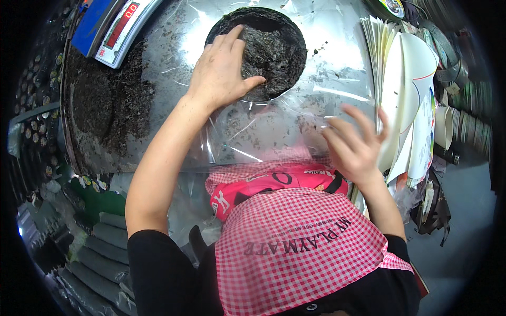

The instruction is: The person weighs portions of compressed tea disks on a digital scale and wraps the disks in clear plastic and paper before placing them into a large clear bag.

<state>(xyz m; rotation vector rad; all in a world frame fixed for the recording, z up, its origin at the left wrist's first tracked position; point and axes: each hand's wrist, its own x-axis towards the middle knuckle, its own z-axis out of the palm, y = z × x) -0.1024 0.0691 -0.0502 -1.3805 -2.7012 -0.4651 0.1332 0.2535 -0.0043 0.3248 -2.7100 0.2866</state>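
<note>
My left hand (pixel 221 67) lies palm down over the left side of a round, dark cake of dried leafy stuff (pixel 272 59), which looks like seaweed. Its fingers and thumb are spread and grip nothing. Clear plastic film (pixel 245 126) shows glossy creases around the cake and toward my body. To the right, near the table's front edge, my right hand (pixel 355 146) is raised and blurred by motion. Its outer fingers stand apart. Pale glints show at the tips of its thumb side, but whether film is pinched there is unclear.
A digital scale (pixel 122 31) with a lit red display stands at the back left. Dark loose flakes (pixel 114 98) cover the metal tabletop (pixel 158 114) at left. Stacked paper sheets or bags (pixel 403 87) line the right edge. Grey rolled or bagged goods (pixel 102 252) lie below left.
</note>
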